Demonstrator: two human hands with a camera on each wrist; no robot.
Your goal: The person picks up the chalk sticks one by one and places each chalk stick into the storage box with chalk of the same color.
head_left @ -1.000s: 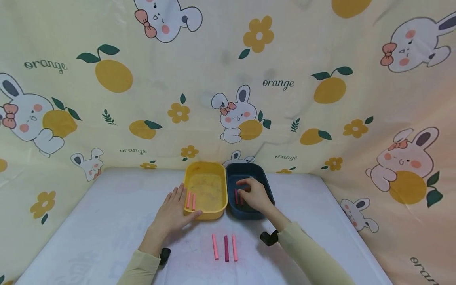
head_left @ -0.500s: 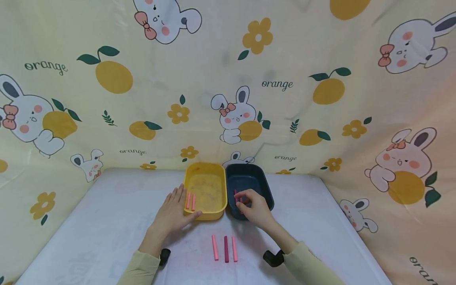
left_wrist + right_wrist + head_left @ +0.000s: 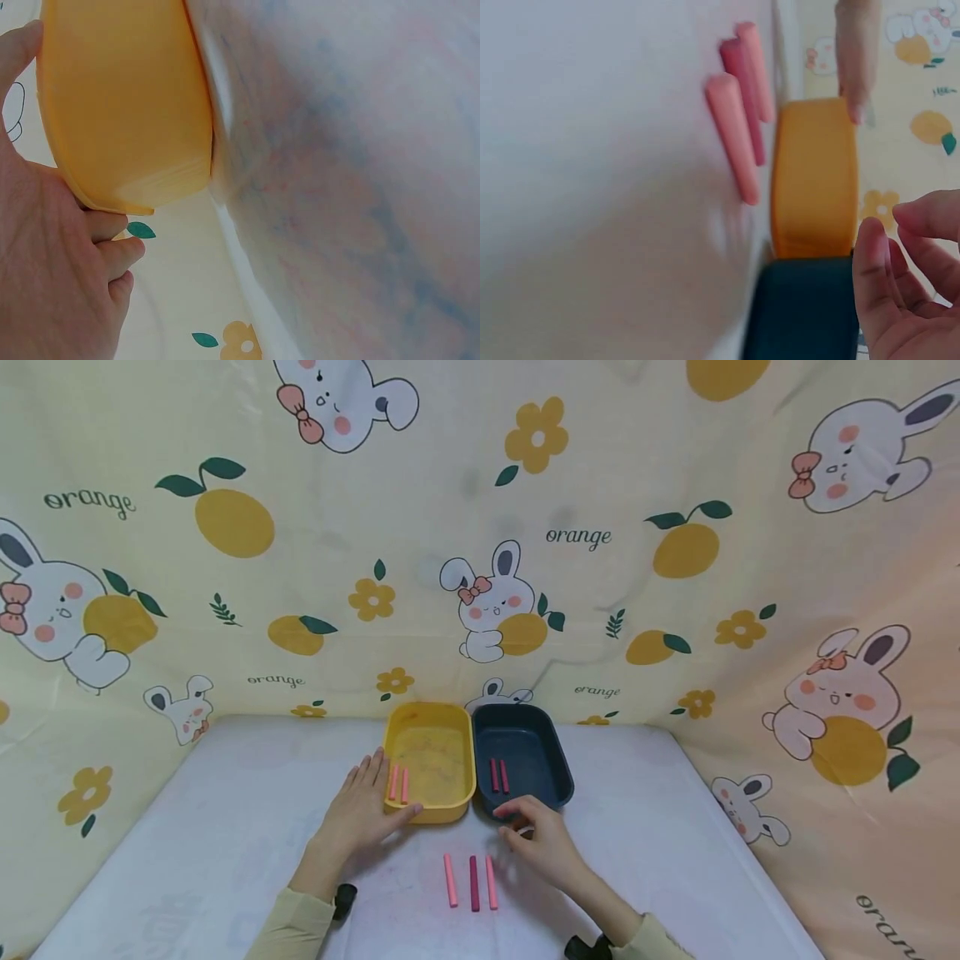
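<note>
My left hand (image 3: 358, 810) rests against the yellow container (image 3: 435, 814), fingers straight along its left side and thumb at its front rim. Two light pink chalk sticks (image 3: 404, 786) lie inside at the left. Beside it, touching, is the dark blue container (image 3: 536, 743), with two darker pink chalk sticks (image 3: 504, 777) lying inside. Just in front of the blue container hovers my right hand (image 3: 546, 843), fingers loosely bent, thumb and index apart with nothing between them. Left of it on the table lie a dark pink chalk stick (image 3: 474, 883) and two light pink chalk sticks (image 3: 491, 883).
White cloth covers the table (image 3: 225, 827), with faint pink smears around the loose sticks. Behind the containers rises a patterned curtain (image 3: 420, 660), which also runs along both sides.
My right hand has drawn back out of the blue container toward the front, uncovering the two sticks inside. My left hand stays at the yellow container.
</note>
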